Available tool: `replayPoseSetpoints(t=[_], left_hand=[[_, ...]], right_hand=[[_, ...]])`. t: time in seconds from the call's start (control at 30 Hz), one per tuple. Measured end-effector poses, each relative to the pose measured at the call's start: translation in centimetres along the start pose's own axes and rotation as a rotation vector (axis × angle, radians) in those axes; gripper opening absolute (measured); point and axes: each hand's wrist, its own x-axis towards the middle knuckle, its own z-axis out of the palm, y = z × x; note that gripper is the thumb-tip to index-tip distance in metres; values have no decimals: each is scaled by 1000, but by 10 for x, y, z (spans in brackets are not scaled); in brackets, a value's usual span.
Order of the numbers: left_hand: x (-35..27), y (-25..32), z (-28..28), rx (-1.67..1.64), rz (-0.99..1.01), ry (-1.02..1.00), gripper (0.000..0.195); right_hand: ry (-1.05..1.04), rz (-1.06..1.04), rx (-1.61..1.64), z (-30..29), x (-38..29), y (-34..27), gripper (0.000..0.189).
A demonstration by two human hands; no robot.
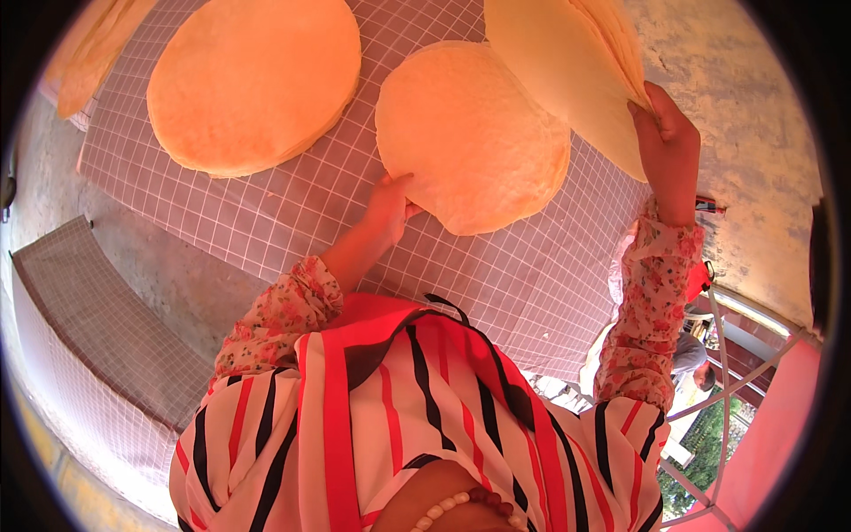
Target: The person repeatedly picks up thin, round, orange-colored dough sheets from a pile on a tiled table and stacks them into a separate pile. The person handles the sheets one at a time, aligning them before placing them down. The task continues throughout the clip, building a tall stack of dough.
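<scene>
A middle stack of thin round flatbreads [472,139] lies on a table covered with a brown grid-patterned cloth [279,219]. At its near left edge, my left hand [391,207] grips the rim, thumb on top and the other fingers partly hidden below. My right hand [668,143] pinches the right edge of several layered flatbreads [558,80], which tilt up and overlap the middle stack's upper right. How many sheets each hand holds cannot be told. To the left, a larger flatbread stack [256,83] lies flat, with neither hand touching it.
More flatbreads [93,56] hang at the far upper left. A lower grid-covered surface [110,319] stands at left, beyond the table's edge. On the right are a plastered wall [725,100], a metal frame [721,372] and another person [691,356] in the distance.
</scene>
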Motion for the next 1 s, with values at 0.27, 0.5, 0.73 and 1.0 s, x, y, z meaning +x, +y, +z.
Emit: replayPoseSetpoints(t=[0.27,0.5,0.73,1.0], left_hand=[[-7,3,19,79,-8,-70,27],[-13,8,30,28,31,-115,25],[-16,6,12,360,217,202,41],[-1,14,3,242,171,283,47]], right_hand=[[-275,-133,-174,164,-129,11,26],[-251,-18,206,172,-141,-5,33],[-206,421,324,66,-35,67,31],[154,-110,-283,0,-22,-8,24]])
